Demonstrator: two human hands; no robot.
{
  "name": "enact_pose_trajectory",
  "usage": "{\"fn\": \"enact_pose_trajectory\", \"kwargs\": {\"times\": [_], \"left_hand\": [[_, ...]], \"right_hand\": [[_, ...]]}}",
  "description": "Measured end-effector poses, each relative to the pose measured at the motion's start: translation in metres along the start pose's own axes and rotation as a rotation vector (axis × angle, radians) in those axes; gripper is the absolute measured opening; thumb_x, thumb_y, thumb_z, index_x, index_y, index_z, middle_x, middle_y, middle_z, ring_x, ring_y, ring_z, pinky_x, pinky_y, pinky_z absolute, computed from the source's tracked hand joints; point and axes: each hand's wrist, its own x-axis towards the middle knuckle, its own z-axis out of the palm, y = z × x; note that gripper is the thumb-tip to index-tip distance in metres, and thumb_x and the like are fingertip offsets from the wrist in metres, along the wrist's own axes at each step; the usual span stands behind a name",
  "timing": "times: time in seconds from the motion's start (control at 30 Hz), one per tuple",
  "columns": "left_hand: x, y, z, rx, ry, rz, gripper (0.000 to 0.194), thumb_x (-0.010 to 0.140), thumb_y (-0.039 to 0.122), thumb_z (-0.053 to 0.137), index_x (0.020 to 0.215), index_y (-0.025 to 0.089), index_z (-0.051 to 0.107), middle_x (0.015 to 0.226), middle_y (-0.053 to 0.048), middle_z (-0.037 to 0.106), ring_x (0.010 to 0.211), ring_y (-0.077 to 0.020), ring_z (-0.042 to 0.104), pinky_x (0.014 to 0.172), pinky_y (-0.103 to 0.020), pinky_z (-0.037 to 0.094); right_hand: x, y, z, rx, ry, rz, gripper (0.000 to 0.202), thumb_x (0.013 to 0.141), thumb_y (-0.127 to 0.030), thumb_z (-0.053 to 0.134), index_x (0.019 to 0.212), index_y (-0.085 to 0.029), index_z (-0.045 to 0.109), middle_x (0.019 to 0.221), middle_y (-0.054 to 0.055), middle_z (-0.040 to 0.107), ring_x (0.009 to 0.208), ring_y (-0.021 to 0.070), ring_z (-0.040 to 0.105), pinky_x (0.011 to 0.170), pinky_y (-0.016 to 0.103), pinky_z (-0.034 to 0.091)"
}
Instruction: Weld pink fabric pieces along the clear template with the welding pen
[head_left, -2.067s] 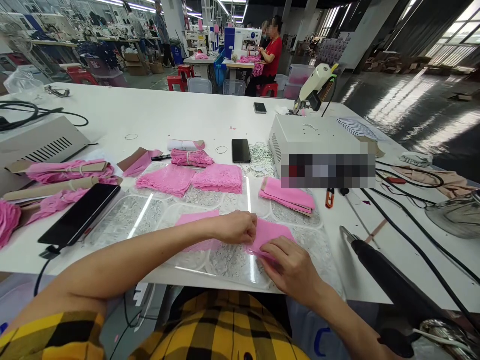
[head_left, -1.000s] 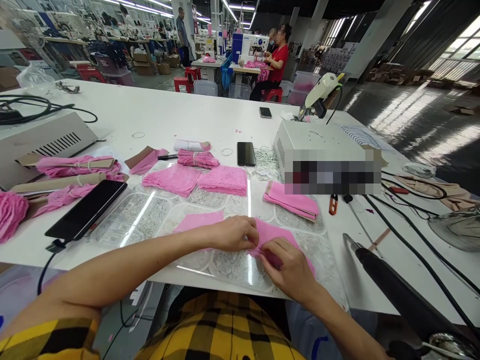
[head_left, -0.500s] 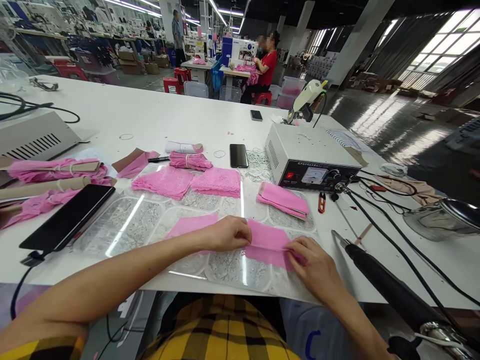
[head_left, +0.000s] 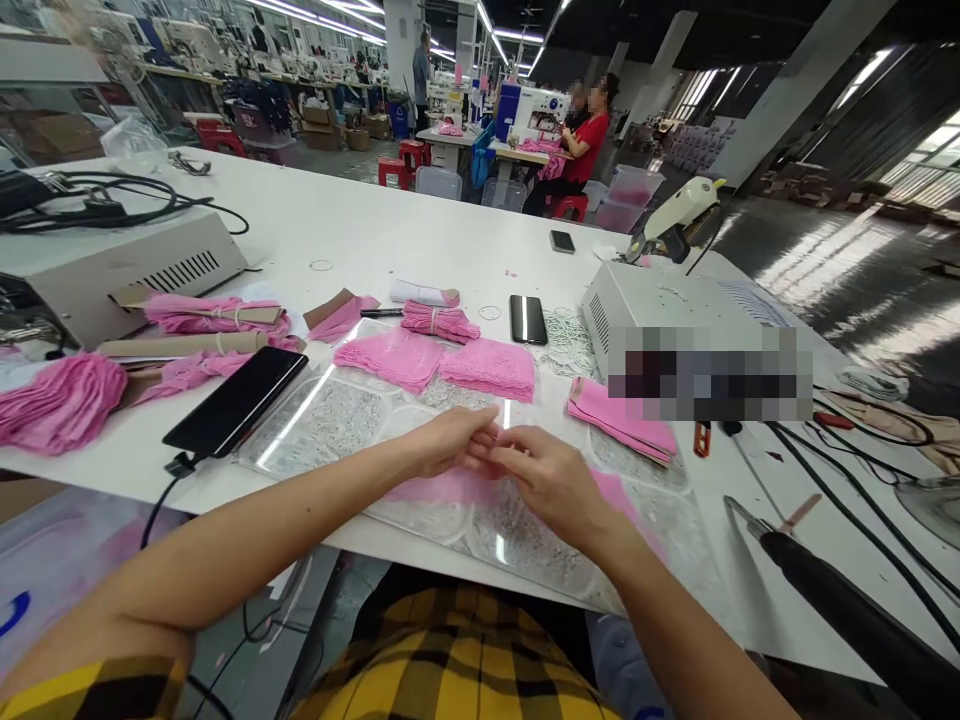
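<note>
Fingertips of the left hand (head_left: 456, 442) and right hand (head_left: 551, 472) meet above the middle of the glossy marbled board (head_left: 326, 415), fingers bent and close together; whether anything thin is pinched between them I cannot tell. Beneath the left wrist, on the board's near half, lies one flat pink piece (head_left: 450, 487); a second pink piece (head_left: 619, 497) shows past the right wrist, toward the board's right side, partly hidden by the forearm.

The step seems to be fine fingertip work on thin cloth. Done well, it probably wants a light pinch — edges only — with the wrists raised so neither flat piece gets dragged, since such fabric likely slips on a slick surface. Separating one layer by feel before laying it down should keep edges true.

Along the board's far edge sit a left pink stack (head_left: 390, 357) and a right pink stack (head_left: 489, 370); a folded pink bundle (head_left: 622, 420) rests at its far right corner. Beyond the board are a small phone (head_left: 529, 320) and a metal box (head_left: 675, 303); right of it, a black-handled tool (head_left: 832, 585).
</note>
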Motion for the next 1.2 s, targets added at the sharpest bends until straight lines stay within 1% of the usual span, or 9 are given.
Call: {"fn": "enact_pose_trajectory", "kwargs": {"times": [0.1,0.2,0.3,0.47,0.6,0.77,0.87,0.97,1.2], "left_hand": [[-0.012,-0.008,-0.01,-0.097,0.055,-0.023,0.05,0.078,0.061,0.06,0.073,0.011,0.061,0.071,-0.007,0.065,0.064,-0.0148,0.064,0.06,-0.025,0.053],[-0.016,-0.015,-0.012,-0.125,0.089,-0.019,0.034,0.071,0.045,0.071,0.069,0.012,0.06,0.063,-0.002,0.06,0.056,-0.0102,0.057,0.053,-0.02,0.046],[-0.016,-0.017,-0.01,-0.096,0.116,-0.001,0.02,0.065,0.028,0.073,0.071,0.013,0.062,0.061,0.001,0.059,0.055,-0.009,0.054,0.052,-0.019,0.042],[-0.017,-0.021,-0.012,0.061,0.153,0.002,0.026,0.067,0.024,0.066,0.09,0.013,0.067,0.067,0.0,0.063,0.058,-0.0118,0.057,0.053,-0.02,0.043],[-0.02,-0.026,-0.012,0.272,0.139,0.024,0.033,0.074,0.026,0.056,0.102,0.013,0.066,0.075,-0.002,0.066,0.062,-0.0144,0.06,0.055,-0.023,0.044],[-0.022,-0.013,0.012,0.589,-0.006,0.145,0.038,0.075,0.016,0.052,0.109,0.019,0.07,0.092,-0.003,0.071,0.084,-0.0198,0.064,0.073,-0.028,0.048],[-0.018,-0.002,0.034,1.018,-0.15,0.249,0.053,0.08,0.009,0.046,0.128,0.027,0.061,0.101,-0.006,0.072,0.093,-0.0229,0.066,0.079,-0.031,0.048],[-0.009,0.001,0.05,1.406,-0.246,0.29,0.06,0.08,0.006,0.044,0.134,0.029,0.055,0.094,-0.009,0.072,0.084,-0.0263,0.069,0.069,-0.033,0.05],[-0.002,-0.005,0.06,1.54,-0.236,0.256,0.05,0.078,0.008,0.049,0.123,0.025,0.063,0.089,-0.013,0.069,0.079,-0.03,0.069,0.064,-0.036,0.052]], "right_hand": [[0.011,-0.015,0.019,0.137,-0.054,-0.083,0.025,0.091,-0.01,0.047,0.099,-0.02,0.069,0.094,0.006,0.07,0.085,0.0165,0.065,0.072,0.028,0.055],[0.008,-0.02,0.023,0.284,-0.088,-0.025,0.032,0.089,-0.009,0.048,0.114,-0.021,0.063,0.103,0.007,0.07,0.096,0.0166,0.066,0.082,0.03,0.057],[-0.007,-0.012,0.009,0.393,-0.07,0.145,0.033,0.088,-0.012,0.053,0.117,-0.025,0.061,0.108,0.006,0.068,0.097,0.0155,0.066,0.083,0.029,0.057],[-0.055,0.023,-0.028,0.285,0.012,0.565,0.014,0.087,-0.025,0.058,0.092,-0.021,0.069,0.082,0.004,0.068,0.062,0.0122,0.059,0.056,0.025,0.051],[-0.086,0.035,-0.041,0.162,-0.038,0.754,0.016,0.085,-0.031,0.058,0.083,-0.019,0.068,0.073,0.003,0.065,0.058,0.0127,0.054,0.055,0.026,0.047],[-0.075,0.028,-0.032,0.098,-0.19,0.758,0.013,0.085,-0.028,0.055,0.08,-0.02,0.065,0.076,0.002,0.064,0.068,0.0139,0.058,0.064,0.027,0.046],[-0.062,0.027,-0.024,0.081,-0.234,0.764,0.009,0.082,-0.027,0.059,0.078,-0.02,0.063,0.077,0.002,0.064,0.07,0.0143,0.058,0.064,0.026,0.043],[-0.058,0.029,-0.017,0.096,-0.24,0.764,0.01,0.082,-0.025,0.057,0.074,-0.02,0.061,0.075,0.001,0.062,0.066,0.0133,0.054,0.061,0.026,0.039],[-0.069,0.035,-0.018,0.239,-0.164,0.815,0.014,0.082,-0.023,0.054,0.072,-0.02,0.063,0.069,0.0,0.062,0.06,0.0118,0.053,0.059,0.024,0.039]]}}
